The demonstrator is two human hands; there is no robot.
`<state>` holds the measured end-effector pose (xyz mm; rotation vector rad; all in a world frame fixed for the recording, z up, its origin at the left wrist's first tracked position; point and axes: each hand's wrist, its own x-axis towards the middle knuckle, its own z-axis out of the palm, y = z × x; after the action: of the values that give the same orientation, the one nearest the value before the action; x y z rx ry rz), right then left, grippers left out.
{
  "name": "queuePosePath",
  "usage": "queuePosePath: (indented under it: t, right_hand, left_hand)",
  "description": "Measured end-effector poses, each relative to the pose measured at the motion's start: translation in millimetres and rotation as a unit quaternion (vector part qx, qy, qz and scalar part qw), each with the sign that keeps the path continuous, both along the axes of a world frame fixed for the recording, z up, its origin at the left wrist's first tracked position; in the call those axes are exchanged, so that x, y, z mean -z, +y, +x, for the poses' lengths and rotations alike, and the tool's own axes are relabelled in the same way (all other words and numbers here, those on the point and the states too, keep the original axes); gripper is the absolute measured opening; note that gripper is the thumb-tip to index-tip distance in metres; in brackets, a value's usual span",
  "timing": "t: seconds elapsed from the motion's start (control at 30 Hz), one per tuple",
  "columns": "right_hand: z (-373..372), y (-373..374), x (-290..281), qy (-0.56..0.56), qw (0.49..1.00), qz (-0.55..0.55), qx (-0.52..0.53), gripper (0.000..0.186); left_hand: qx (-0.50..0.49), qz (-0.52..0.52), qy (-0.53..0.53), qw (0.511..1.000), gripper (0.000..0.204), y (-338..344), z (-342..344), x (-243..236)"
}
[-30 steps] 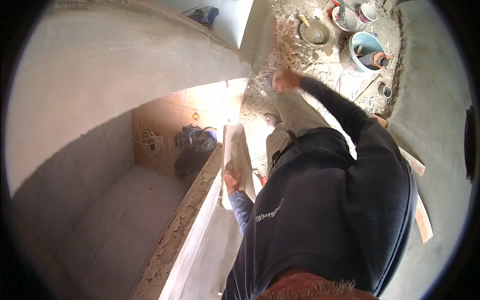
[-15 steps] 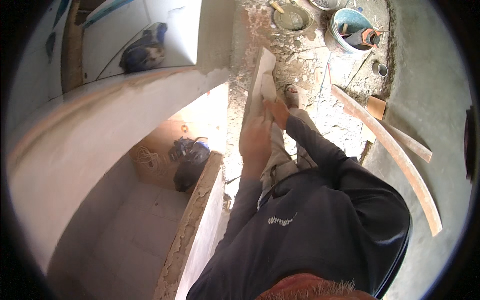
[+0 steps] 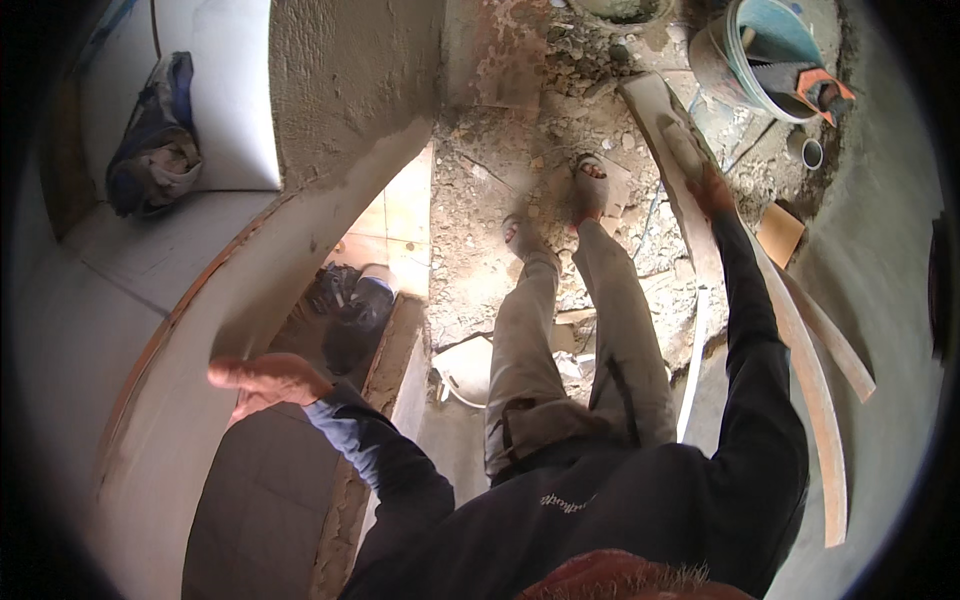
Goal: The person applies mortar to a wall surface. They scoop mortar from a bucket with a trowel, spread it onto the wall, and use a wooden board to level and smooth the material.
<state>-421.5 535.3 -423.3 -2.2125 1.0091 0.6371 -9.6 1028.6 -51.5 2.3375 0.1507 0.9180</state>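
Observation:
My right hand (image 3: 712,188) is closed on a long pale plaster-coated board (image 3: 655,115), which has a raised grip along it and slants over the rubble at my right side. My left hand (image 3: 270,382) is out to the left with fingers open and nothing in it, over the pale plastered wall ledge (image 3: 180,430); whether it touches the surface I cannot tell. My sandalled feet stand on the broken, rubble-strewn floor (image 3: 480,190).
A bucket (image 3: 715,60) holds a saw (image 3: 820,95); a pipe offcut (image 3: 805,150) is near it. Long strips (image 3: 830,340) and a tan tile (image 3: 780,235) lie at right. A dark bundle (image 3: 150,160) is upper left, bags (image 3: 355,310) lower down beside a rough low wall (image 3: 380,390).
The board has swung from between both hands over to my right side, held in my right hand. My left hand has let go and moved left. The view has shifted.

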Motion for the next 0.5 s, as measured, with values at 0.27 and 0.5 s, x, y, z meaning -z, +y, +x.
queuePosePath:
  t: [0.27, 0.5]
  right_hand:
    - [-44.6, 26.0, 140.8, 0.046, 0.985, -0.038, 0.159, 0.070]
    - [-88.0, 11.2, 271.2, -0.124, 0.991, 0.008, 0.045, 0.065]
  left_hand:
    - [-0.073, 0.018, -0.260, 0.963, 0.084, -12.8, 34.9, 38.6]
    - [-0.003, 0.111, -0.328, 0.938, 0.045, -7.8, 50.1, 47.0]
